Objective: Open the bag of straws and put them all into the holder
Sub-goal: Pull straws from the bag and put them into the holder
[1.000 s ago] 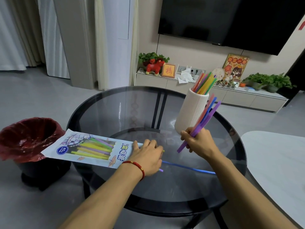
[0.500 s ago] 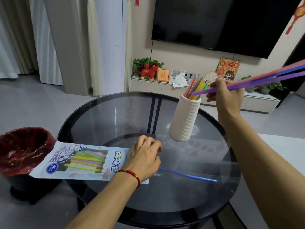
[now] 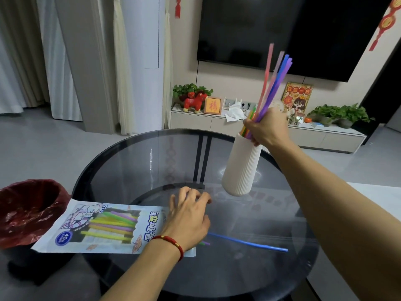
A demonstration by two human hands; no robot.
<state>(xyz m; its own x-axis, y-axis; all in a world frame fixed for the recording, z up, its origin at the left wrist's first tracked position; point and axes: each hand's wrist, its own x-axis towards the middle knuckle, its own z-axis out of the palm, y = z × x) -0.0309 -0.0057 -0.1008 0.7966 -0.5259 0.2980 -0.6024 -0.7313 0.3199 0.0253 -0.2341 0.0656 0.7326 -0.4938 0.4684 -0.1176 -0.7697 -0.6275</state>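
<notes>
Okay, left hand (image 3: 188, 218) lies palm-down on the open end of the straw bag (image 3: 104, 228), fingers loosely spread, pinning it flat to the round glass counter (image 3: 138, 161); red bracelet (image 3: 171, 242) on that wrist. Bag has yellow, green and purple straws inside. Blue straw (image 3: 247, 242) lies loose on the glass just right of the left hand, short purple and green tips poking out under the palm. Red-lined bin (image 3: 28, 211) beside the counter, far left. Farther back, white ribbed holder (image 3: 243, 168) stands tilted-looking on the glass, colored straws already in it. Right hand (image 3: 267, 129) closed around a bunch of pink, blue, purple straws (image 3: 273, 83), lower ends at the holder's mouth, tops fanning upward.
</notes>
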